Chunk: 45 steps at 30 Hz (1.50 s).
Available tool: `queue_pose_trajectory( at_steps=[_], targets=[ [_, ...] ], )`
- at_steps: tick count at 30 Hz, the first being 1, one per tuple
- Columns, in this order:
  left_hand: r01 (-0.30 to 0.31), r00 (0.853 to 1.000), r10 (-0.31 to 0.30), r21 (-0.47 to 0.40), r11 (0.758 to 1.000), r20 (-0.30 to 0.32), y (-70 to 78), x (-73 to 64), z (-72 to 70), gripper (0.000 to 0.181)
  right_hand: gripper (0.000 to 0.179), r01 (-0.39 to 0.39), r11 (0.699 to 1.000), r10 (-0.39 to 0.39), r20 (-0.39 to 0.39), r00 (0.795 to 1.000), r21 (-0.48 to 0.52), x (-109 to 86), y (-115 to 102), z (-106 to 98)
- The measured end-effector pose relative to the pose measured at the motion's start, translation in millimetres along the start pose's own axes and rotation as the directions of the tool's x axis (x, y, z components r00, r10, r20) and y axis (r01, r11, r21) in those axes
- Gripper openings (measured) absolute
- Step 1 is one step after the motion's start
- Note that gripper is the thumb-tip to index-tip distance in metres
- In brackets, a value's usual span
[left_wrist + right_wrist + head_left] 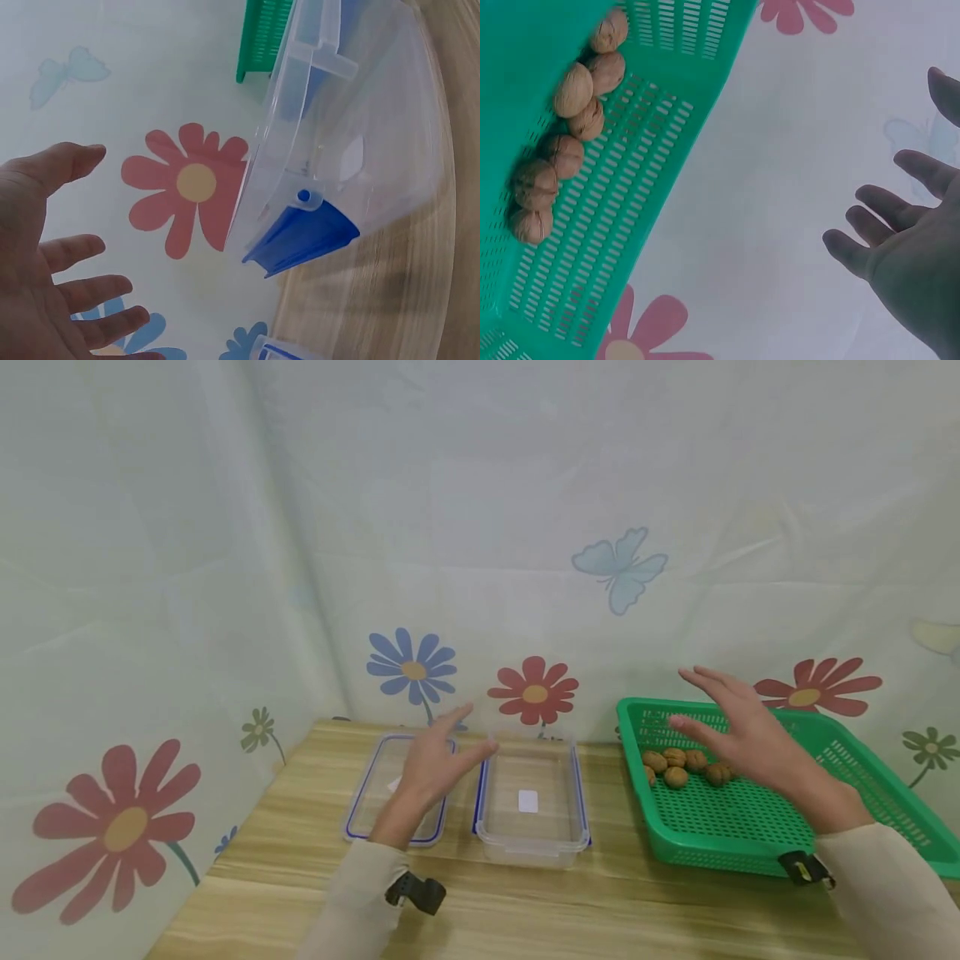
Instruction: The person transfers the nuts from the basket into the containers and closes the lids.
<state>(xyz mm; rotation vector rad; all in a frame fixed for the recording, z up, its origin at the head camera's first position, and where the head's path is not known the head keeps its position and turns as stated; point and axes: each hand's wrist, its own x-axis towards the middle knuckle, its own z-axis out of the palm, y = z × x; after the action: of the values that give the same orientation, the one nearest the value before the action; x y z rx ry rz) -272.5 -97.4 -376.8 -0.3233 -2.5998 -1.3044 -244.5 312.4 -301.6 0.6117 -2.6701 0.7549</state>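
Observation:
My left hand (437, 762) hovers over the clear lid (363, 793) with a blue seal, fingers spread and nothing held. Just right of it stands a clear plastic container (536, 847), uncovered, with a white label inside and blue side latches (304, 236). My right hand (757, 743) is held above the green basket (675, 839), its fingers apart and holding nothing. Several walnuts (675, 777) lie together at the basket's left side, partly hidden behind that hand in the head view. The right wrist view shows the walnuts (568, 154) in a row along the basket.
The wooden table (495, 914) carries all of these things. Behind it hangs a pale curtain (465, 527) printed with flowers and a butterfly. A black strap device (416, 892) sits on the left wrist, another (806, 868) on the right.

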Motion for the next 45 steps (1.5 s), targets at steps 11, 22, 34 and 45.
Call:
queue_pose_trajectory(
  at_steps=[11, 22, 34, 45],
  targets=[
    [0.037, 0.999, -0.039, -0.141, 0.989, -0.006, -1.0, -0.6, 8.8, 0.075, 0.071, -0.031, 0.999, 0.031, -0.012, 0.999, 0.038, 2.6, 16.5, -17.2],
    [0.065, 0.998, -0.067, -0.212, 0.975, -0.005, -4.1, 0.0, 14.8, 0.071, 0.060, -0.042, 0.996, 0.047, -0.067, 0.997, 0.083, 3.6, 36.0, -24.3],
    [0.081, 0.997, -0.083, -0.260, 0.962, 0.004, -10.9, -2.7, 20.8, 0.062, 0.062, -0.100, 0.990, 0.103, -0.025, 0.994, 0.100, 0.1, 60.6, -27.0],
    [0.079, 0.997, -0.078, -0.277, 0.958, 0.012, -18.8, -2.0, 25.8, 0.058, 0.057, -0.095, 0.990, 0.097, -0.014, 0.995, 0.100, 5.5, 82.4, -27.8]
  ],
)
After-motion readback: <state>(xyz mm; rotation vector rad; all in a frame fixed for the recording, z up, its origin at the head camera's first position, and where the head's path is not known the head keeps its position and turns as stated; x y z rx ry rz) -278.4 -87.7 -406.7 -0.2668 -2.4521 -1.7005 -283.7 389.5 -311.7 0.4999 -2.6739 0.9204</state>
